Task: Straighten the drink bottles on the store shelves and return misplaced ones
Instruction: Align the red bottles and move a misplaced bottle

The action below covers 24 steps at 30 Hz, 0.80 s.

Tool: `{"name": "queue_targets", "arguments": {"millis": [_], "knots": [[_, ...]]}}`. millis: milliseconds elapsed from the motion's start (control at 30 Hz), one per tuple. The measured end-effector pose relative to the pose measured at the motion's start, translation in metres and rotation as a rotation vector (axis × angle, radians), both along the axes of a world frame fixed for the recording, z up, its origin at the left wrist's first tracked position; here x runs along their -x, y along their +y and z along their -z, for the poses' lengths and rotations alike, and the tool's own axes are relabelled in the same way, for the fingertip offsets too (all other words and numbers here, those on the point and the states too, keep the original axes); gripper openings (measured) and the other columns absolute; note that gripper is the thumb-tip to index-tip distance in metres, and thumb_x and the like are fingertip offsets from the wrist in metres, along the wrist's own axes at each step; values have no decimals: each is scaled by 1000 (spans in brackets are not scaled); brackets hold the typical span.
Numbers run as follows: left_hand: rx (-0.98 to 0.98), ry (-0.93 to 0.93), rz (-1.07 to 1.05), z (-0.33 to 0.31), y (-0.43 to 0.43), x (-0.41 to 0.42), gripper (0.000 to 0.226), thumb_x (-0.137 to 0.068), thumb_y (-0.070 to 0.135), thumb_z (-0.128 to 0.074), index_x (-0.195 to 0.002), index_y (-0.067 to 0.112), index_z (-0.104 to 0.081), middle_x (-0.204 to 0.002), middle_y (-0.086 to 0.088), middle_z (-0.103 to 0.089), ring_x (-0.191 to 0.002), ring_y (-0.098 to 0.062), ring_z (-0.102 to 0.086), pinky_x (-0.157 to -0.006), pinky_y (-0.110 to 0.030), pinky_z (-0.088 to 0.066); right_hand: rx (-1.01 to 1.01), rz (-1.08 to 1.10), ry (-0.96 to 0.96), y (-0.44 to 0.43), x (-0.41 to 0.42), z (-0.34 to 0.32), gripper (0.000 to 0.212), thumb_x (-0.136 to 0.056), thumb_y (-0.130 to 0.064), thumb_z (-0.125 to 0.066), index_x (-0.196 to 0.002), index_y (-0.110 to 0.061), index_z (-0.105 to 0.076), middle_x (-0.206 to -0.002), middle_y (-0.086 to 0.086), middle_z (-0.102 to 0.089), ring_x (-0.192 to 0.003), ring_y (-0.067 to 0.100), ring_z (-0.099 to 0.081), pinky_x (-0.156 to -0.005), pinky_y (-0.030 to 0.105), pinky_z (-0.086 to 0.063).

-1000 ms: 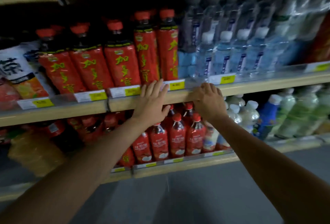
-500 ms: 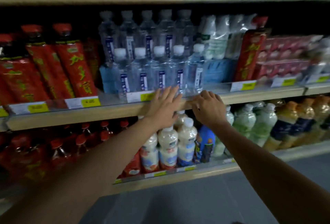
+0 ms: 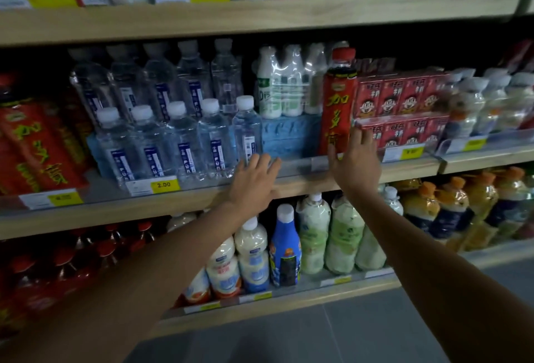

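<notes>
Left hand (image 3: pixel 254 182) flat on shelf edge (image 3: pixel 185 199), right hand (image 3: pixel 357 160) fingers spread, empty, before red bottle (image 3: pixel 338 102)

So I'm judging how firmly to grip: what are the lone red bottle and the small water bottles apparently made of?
Lone red bottle: likely plastic, dark drink showing above a glossy red printed wrap, red cap. Small water bottles: clear thin plastic, see-through with highlights, white caps, probably squeezable.

A shop: shelves (image 3: pixel 260 20) of bottled drinks with price tags (image 3: pixel 163 185).
</notes>
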<state>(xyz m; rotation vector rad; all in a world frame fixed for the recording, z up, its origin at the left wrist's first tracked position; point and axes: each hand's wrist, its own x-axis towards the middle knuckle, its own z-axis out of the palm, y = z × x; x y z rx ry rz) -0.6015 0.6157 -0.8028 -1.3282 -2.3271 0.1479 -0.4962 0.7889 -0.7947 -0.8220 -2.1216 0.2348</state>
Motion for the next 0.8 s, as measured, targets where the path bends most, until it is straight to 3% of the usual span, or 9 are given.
{"name": "queue_targets", "arguments": {"millis": [133, 367, 600, 800], "knots": [[-2, 20, -7, 1, 3, 0, 72, -90, 52, -49, -145, 14, -22, -136, -8, -35, -123, -26, -34, -99, -38, -32, 124, -40, 151, 16, 11, -6, 56, -88, -40, -57, -124, 0, -41, -118, 18, -48, -106, 35, -51, -73, 42, -46], [-7, 30, -23, -1, 5, -4, 70, -92, 51, -45, -145, 14, -18, -136, -7, -33, -121, -24, -33, -97, -35, -30, 252, -114, 195, 27, 30, -19, 77, -81, -50, -64, -137, -7, -32, -125, 13, -55, -111, 32, -55, -83, 44, -47], [6, 27, -51, -4, 7, -6, 68, -91, 48, -48, -144, 14, -20, -135, -8, -33, -120, -25, -34, -96, -37, -33, 324, -77, 166, 35, 42, -26, 60, -80, -42, -68, -120, -9, -40, -109, 12, -62, -96, 33, -62, -76, 40, -47], [1, 6, -51, -3, 6, -5, 66, -89, 47, -52, -141, 14, -26, -131, -7, -36, -116, -24, -36, -93, -37, -35, 263, -236, 222, 21, 35, -20, 53, -78, -30, -71, -115, -5, -41, -104, 13, -60, -90, 29, -59, -66, 33, -43]]}}
